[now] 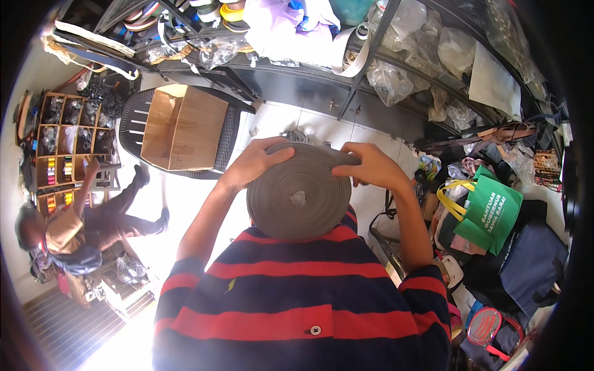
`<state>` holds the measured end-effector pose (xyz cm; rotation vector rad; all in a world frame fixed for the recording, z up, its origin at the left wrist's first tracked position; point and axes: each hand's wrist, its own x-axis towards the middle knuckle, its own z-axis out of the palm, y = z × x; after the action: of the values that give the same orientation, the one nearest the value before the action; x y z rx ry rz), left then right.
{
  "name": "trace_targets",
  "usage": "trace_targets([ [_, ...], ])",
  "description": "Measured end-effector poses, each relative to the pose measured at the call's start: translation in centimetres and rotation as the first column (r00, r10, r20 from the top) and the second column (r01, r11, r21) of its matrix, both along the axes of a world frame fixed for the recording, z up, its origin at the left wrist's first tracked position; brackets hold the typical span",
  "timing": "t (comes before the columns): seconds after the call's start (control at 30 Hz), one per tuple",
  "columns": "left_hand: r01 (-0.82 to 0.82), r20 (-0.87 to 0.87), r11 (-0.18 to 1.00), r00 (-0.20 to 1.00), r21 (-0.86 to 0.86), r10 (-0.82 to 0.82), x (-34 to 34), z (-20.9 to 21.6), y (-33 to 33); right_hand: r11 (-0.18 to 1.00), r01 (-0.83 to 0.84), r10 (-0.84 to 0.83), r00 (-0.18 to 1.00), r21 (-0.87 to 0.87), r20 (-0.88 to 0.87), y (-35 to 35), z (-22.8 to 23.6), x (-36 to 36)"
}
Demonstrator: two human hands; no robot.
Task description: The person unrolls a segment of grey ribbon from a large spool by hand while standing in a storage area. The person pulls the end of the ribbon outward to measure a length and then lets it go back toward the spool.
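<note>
Gripping grey roll with left hand and right hand at far rim, likely against unwinding; seeing box on chair, beyond roll to left

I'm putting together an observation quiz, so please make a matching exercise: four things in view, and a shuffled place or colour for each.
1. Coiled roll
2. Cardboard box
3. Shopping bag
4. Racket

A. Green, with some yellow
B. On the black chair
C. Red, toward the picture's lower right
D. Held between the left hand and right hand

Right pairs: 1-D, 2-B, 3-A, 4-C
</note>
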<state>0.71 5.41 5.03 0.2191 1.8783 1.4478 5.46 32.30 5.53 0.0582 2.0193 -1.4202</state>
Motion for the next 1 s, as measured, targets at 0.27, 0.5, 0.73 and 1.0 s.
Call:
trace_targets([
  [0.27, 0.021, -0.080, 0.998, 0.996, -0.059, -0.026, 1.7, 0.4, -2.4, 0.949, 0.229, -0.028, 0.743, 0.215, -0.669, 2.0, -5.0, 0.8],
  [0.5, 0.012, -0.075, 0.999, 0.997, -0.051, -0.016, 2.2, 0.8, -2.8, 0.903, 0.398, -0.218, 0.750, 0.163, -0.625, 4.0, -7.4, 0.2],
  [0.73, -0.038, -0.079, 0.998, 0.996, -0.049, 0.034, 2.7, 1.1, -3.2, 0.875, 0.443, -0.226, 0.730, 0.194, -0.645, 10.1, -10.7, 1.0],
  [1.0, 0.002, -0.048, 1.000, 0.999, -0.028, -0.003, 2.9, 1.9, -2.8, 0.759, 0.519, 0.043, 0.562, 0.393, -0.826, 13.2, -13.1, 1.1],
])
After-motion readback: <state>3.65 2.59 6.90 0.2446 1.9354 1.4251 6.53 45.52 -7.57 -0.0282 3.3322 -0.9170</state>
